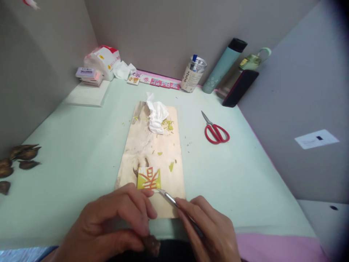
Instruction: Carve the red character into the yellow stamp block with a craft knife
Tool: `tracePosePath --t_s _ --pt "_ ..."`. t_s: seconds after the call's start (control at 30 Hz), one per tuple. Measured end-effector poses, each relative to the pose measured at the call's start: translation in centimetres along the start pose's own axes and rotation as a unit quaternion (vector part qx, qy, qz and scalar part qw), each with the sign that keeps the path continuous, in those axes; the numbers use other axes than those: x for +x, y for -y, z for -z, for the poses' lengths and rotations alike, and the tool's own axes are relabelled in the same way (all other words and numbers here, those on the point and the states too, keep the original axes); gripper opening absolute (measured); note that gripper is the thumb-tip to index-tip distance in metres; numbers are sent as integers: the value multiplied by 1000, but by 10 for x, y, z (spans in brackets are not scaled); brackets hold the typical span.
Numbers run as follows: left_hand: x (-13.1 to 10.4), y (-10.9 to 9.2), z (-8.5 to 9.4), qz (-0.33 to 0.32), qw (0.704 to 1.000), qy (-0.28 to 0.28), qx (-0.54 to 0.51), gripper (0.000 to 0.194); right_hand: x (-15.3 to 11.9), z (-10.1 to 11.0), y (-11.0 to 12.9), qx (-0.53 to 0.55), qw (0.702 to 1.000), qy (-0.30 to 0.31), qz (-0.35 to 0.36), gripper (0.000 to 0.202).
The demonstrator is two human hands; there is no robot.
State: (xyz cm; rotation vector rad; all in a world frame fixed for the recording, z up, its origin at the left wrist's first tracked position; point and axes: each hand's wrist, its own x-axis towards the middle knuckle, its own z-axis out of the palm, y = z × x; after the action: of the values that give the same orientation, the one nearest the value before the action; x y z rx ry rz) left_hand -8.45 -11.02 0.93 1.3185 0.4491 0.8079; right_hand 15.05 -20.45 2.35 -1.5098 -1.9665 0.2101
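Observation:
My right hand (209, 225) grips a silver craft knife (170, 198) like a pen, its blade tip at the lower right corner of a small square block (149, 178). The block has a yellow-green and white face with a red-orange character, and lies near the front end of a pale wooden board (155, 145). My left hand (117, 214) has a fingertip at the block's lower edge. Its thumb and fingers are closed on a rough brown lump (152, 245) at the bottom edge of the view; its kind is unclear.
Crumpled tissue (158, 116) and yellow-green shavings (171, 166) lie on the board. Red-handled scissors (216, 133) lie to the right, brown pointed pods (28, 153) at far left. Along the back stand a jar of pens (193, 74), a teal flask (222, 69) and a phone (240, 89).

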Motion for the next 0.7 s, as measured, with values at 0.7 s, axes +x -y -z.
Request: tracePosePath --t_s 0.7 --pt "1 6 -19 -107 927 103 344 20 14 15 3 -81 995 38 38 30"
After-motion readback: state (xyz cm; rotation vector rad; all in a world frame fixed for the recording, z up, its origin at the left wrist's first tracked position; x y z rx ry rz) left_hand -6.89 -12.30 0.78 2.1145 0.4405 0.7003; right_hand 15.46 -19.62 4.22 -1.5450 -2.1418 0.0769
